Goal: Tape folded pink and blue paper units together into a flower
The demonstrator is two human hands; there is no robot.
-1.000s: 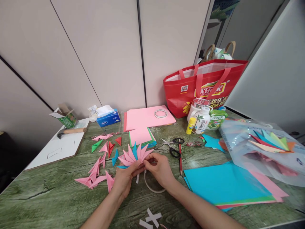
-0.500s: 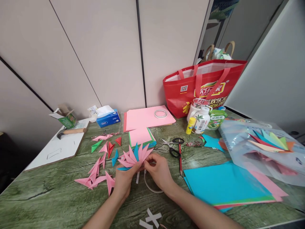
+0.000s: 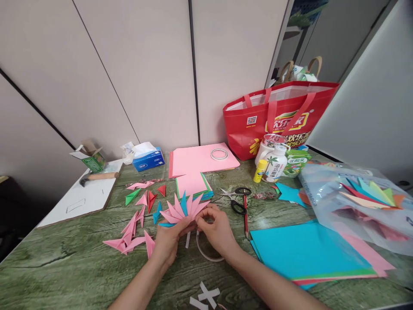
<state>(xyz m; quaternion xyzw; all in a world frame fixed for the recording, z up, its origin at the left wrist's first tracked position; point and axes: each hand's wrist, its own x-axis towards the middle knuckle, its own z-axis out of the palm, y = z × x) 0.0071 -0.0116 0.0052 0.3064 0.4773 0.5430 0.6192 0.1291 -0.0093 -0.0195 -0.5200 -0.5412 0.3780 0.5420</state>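
A fan-shaped paper origami piece (image 3: 174, 211), made of pink points with a blue one near the middle and blue at its left, is held upright between both hands above the table. My left hand (image 3: 168, 241) grips its lower left part, thumb in front. At the lower right edge, the thumb and fingers of my right hand (image 3: 218, 230) are pinched together; their tips partly hide the paper. Below the hands lie a white ring (image 3: 206, 257), partly covered by my right hand, and a narrow white strip (image 3: 187, 240). Loose folded pink pieces (image 3: 127, 234) lie to the left.
Scissors (image 3: 238, 200) and a red pencil (image 3: 245, 219) lie right of the hands, near a glue stick (image 3: 260, 171). Blue paper sheets (image 3: 303, 249) and a plastic bag (image 3: 322, 189) are farther right. Behind stand small stacked papers (image 3: 190, 184), a tissue box (image 3: 149, 160) and a red bag (image 3: 240, 133).
The view has shifted slightly, so everything sits a little farther right. Both hands keep their hold on the origami piece, with hardly any visible movement of the fingers.
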